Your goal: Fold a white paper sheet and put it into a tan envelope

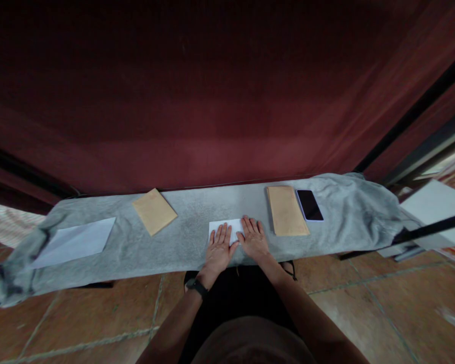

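A small white sheet of paper [215, 225], perhaps folded, lies on the grey cloth in front of me. My left hand [219, 248] rests flat on its left and lower part, fingers stretched out. On its right edge lies my right hand [255, 238], also flat with the fingers extended. The two thumbs come close together over the paper, and the hands hide much of its lower half. To the right is a stack of brown envelopes [288, 210]. A single brown envelope [154, 211] lies at an angle to the left.
Grey cloth [191, 253] covers a long narrow bench. A phone [310, 205] lies right of the envelope stack, and white paper sheets [78, 242] are at the far left. A dark red panel [227, 126] rises along the back edge. Black bars stand at both sides.
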`<state>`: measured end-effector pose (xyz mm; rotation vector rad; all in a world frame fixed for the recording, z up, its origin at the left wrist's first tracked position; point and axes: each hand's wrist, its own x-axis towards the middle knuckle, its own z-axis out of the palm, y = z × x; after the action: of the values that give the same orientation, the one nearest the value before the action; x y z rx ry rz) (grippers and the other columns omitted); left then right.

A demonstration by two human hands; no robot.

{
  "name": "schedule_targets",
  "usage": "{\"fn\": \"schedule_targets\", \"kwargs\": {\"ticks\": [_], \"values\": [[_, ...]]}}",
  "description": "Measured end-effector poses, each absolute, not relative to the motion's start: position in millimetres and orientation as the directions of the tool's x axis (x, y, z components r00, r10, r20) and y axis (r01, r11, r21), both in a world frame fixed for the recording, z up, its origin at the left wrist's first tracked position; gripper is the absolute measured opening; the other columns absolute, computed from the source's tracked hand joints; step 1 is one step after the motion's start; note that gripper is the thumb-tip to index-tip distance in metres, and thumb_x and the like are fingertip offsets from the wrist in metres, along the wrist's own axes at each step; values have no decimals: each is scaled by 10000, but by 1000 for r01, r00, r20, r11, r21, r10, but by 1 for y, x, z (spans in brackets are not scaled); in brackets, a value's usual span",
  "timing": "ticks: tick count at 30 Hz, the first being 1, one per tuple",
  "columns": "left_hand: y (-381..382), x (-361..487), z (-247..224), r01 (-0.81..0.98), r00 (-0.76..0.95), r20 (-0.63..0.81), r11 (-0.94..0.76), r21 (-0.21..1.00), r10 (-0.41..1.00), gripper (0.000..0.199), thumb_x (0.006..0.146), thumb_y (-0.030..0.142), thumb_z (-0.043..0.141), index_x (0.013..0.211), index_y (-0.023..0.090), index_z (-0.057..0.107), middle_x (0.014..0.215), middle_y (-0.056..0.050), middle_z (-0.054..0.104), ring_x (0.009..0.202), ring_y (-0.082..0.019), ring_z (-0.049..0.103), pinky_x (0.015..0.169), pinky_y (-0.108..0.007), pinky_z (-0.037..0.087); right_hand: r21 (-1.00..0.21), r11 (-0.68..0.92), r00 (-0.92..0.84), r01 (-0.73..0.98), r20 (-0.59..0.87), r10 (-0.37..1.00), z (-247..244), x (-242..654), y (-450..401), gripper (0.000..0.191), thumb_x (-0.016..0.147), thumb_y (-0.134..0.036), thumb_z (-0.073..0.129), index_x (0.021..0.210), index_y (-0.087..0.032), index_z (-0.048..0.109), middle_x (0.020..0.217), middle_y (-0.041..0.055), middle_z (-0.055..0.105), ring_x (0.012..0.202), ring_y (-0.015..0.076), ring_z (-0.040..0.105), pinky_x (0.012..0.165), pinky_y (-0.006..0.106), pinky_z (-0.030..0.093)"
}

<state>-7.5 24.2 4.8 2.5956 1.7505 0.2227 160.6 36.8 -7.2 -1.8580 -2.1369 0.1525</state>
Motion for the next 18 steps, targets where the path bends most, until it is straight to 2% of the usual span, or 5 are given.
{"fn": "schedule_targets", "kwargs": {"ticks": [12,18], "values": [[17,-52,7,942,323,111,-331,52,940,680,986,526,346,1515,100,347,1564,-166,362,1462,-271,324,1196,-455,280,-288,160,-117,944,162,980,-7,161,36,593,1016,-423,332,1533,-132,331,1579,100,335,1465,289,298,1200,498,158],[27,-66,14,906,423,-3,-422,29,906,497,969,322,444,1411,100,493,1494,-185,468,1397,-262,438,1155,-417,361,-295,154,-115,943,147,982,-3,164,35,570,1018,-400,335,1522,-133,355,1582,101,337,1463,272,307,1202,473,162]]}}
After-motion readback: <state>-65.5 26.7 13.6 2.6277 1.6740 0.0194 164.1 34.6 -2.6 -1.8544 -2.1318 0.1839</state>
